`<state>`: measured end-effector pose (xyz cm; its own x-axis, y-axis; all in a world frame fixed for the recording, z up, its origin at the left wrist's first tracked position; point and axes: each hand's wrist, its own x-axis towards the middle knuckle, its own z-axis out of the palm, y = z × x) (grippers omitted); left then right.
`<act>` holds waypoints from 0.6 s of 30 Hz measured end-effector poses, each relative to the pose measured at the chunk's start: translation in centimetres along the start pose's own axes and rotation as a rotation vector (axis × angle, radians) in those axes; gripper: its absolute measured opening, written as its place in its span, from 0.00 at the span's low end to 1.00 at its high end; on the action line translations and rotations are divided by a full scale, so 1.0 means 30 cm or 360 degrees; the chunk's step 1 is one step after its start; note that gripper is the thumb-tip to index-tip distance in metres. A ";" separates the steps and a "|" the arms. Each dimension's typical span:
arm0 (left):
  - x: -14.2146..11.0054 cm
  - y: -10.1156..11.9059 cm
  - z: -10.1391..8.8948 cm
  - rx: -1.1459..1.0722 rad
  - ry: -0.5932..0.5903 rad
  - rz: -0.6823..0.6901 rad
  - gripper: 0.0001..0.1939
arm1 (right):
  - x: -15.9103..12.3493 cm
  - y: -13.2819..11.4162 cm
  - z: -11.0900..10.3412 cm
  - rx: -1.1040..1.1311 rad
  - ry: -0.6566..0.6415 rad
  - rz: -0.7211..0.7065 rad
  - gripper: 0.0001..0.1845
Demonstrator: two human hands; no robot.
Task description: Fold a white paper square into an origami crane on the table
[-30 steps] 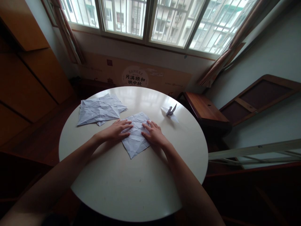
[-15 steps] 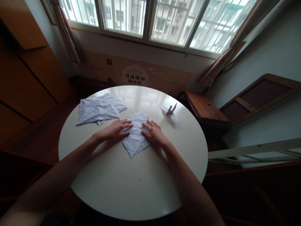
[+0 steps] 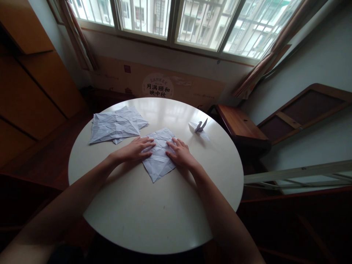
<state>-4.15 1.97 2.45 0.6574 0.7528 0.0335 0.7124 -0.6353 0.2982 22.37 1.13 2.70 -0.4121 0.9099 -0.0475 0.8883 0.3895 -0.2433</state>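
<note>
A creased sheet of white paper (image 3: 158, 167) lies on the round white table (image 3: 143, 220), one corner pointing toward me. My left hand (image 3: 136, 148) rests flat on its left side with the fingers stretched out. On its right side lies my right hand (image 3: 180, 152), fingers spread and pressed lightly to the paper. Several more creased paper sheets (image 3: 115, 126) overlap at the table's left, just beyond my left hand. A folded paper crane (image 3: 200, 126) stands at the back right of the table, apart from both hands.
Behind the table, a printed cardboard panel (image 3: 187, 86) leans below the barred windows (image 3: 145, 16). A wooden stool or chair seat (image 3: 242, 123) stands at the right, near a white metal rail (image 3: 299, 171). Orange cabinets (image 3: 30, 95) line the left wall.
My hands stay in the same place on the paper. The whole view has shifted slightly, with the table and papers a little higher in it.
</note>
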 end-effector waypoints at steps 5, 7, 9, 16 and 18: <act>-0.001 0.002 -0.002 0.0022 0.0013 0.0008 0.30 | -0.003 -0.004 -0.006 0.0008 -0.0007 -0.0003 0.32; 0.000 0.002 -0.002 0.0030 0.0013 0.0006 0.30 | -0.004 -0.005 -0.008 0.0016 -0.0013 -0.0003 0.32; 0.001 0.002 -0.002 0.0036 0.0006 0.0002 0.30 | -0.004 -0.006 -0.009 0.0017 -0.0014 -0.0003 0.32; 0.001 0.001 -0.004 0.0025 -0.0010 0.0005 0.31 | -0.001 -0.003 -0.006 -0.0011 -0.0016 0.0008 0.32; 0.000 0.001 -0.004 0.0017 -0.0001 0.0000 0.30 | -0.001 -0.003 -0.006 -0.0010 -0.0015 0.0008 0.32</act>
<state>-4.17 1.96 2.56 0.6575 0.7527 0.0328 0.7149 -0.6370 0.2883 22.34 1.09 2.90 -0.4094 0.9105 -0.0579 0.8917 0.3858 -0.2368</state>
